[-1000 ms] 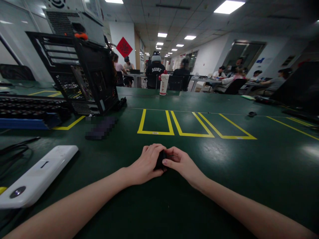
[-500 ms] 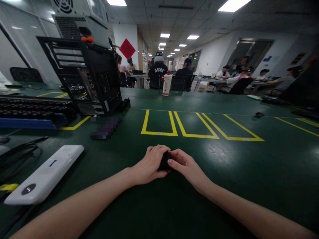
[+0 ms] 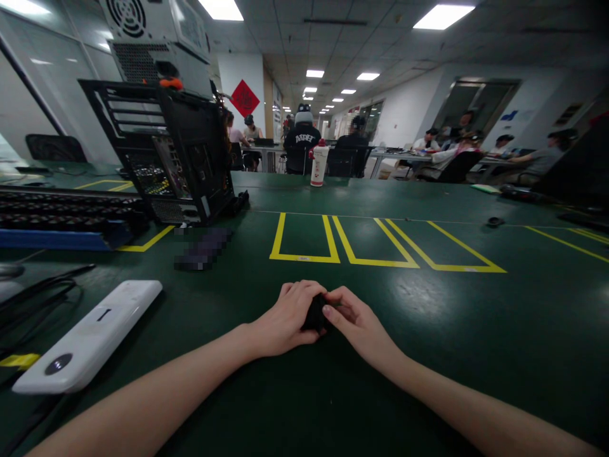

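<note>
A small black object (image 3: 314,312) is between my two hands, low over the green table (image 3: 380,368). My left hand (image 3: 288,317) is wrapped round its left side and top, with the thumb below. The fingertips and thumb of my right hand (image 3: 354,318) pinch its right edge. Much of the object is hidden by my fingers, and its exact shape cannot be made out. Beyond my hands, yellow tape outlines (image 3: 304,258) lie on the table.
On the left are a white device (image 3: 95,336), black cables (image 3: 38,298) and a blurred dark item (image 3: 202,249). Behind them stands an open black computer case (image 3: 166,146). A white cup (image 3: 319,165) stands at the far edge. People sit at tables beyond.
The whole view has shifted slightly, with the scene a little lower. Between my hands, the black object shows a slightly different side; both hands keep their hold.
</note>
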Demonstrator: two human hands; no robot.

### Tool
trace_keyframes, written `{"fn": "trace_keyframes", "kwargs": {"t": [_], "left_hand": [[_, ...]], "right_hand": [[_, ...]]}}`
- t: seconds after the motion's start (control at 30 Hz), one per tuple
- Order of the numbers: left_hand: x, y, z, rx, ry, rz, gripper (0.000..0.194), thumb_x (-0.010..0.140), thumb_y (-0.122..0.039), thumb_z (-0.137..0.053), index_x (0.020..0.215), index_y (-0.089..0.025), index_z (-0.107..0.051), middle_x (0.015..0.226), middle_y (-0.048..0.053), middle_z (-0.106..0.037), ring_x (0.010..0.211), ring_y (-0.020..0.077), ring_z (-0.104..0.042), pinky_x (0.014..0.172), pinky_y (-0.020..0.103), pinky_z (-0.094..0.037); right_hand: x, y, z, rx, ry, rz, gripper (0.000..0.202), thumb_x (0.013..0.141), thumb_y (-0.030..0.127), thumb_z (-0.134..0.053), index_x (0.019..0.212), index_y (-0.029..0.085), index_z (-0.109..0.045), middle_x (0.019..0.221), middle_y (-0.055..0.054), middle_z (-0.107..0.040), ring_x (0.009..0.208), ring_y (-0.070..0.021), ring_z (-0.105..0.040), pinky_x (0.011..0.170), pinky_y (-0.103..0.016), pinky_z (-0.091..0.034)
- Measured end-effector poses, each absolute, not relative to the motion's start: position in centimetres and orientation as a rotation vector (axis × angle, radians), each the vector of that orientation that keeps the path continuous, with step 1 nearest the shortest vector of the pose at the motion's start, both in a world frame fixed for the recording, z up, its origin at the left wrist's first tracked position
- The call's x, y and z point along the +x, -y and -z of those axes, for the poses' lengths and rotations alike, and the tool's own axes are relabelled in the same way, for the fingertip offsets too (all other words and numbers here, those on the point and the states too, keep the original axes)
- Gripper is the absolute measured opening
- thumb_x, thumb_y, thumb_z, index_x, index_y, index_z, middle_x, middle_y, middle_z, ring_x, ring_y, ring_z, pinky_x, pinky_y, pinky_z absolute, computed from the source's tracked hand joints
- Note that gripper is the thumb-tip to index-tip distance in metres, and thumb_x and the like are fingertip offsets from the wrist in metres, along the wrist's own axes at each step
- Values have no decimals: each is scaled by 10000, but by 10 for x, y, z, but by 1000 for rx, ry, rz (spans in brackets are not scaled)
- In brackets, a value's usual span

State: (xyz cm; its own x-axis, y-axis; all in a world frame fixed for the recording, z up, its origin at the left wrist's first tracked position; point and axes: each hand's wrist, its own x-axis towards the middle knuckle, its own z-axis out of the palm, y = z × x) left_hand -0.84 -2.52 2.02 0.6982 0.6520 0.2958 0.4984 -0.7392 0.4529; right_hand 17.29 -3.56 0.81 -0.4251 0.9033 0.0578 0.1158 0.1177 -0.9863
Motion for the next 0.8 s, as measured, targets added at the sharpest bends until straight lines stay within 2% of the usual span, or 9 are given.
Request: {"fn": "trace_keyframes", "kwargs": {"t": [0.23, 0.43, 0.63, 0.8], "left_hand": [[-9, 24, -17, 2568, -903, -643, 549, 756, -198, -609, 1194, -202, -278, 1167, 91, -431, 1081, 228, -420, 923, 396, -319], [-8, 22, -11, 2557, -900, -712, 575, 722, -162, -625, 1184, -219, -288, 1157, 73, -434, 1081, 225, -419, 924, 391, -309], [-7, 22, -11, 2546, -892, -696, 566, 747, -195, -605, 1202, -235, -271, 1169, 73, -434, 1087, 237, -422, 919, 407, -312], [-7, 25, -17, 2548, -910, -667, 553, 757, -183, -599, 1201, -225, -272, 1161, 82, -438, 1066, 237, -435, 900, 404, -332]], "right_hand": [[173, 32, -7, -1072, 1681, -1391, 166, 825, 281, -507, 968, 198, -492, 947, -24, -560, 913, -169, -557, 808, -348, -475], [176, 35, -7, -923, 1719, -1432, 155, 802, 220, -544, 934, 216, -464, 961, -7, -543, 943, -161, -555, 798, -327, -492], [174, 33, -6, -979, 1710, -1396, 126, 819, 293, -524, 899, 217, -464, 897, 1, -544, 847, -155, -575, 722, -320, -509], [174, 31, -5, -1070, 1700, -1385, 235, 816, 313, -524, 1024, 219, -465, 1010, -31, -542, 951, -181, -546, 810, -363, -477]]}}
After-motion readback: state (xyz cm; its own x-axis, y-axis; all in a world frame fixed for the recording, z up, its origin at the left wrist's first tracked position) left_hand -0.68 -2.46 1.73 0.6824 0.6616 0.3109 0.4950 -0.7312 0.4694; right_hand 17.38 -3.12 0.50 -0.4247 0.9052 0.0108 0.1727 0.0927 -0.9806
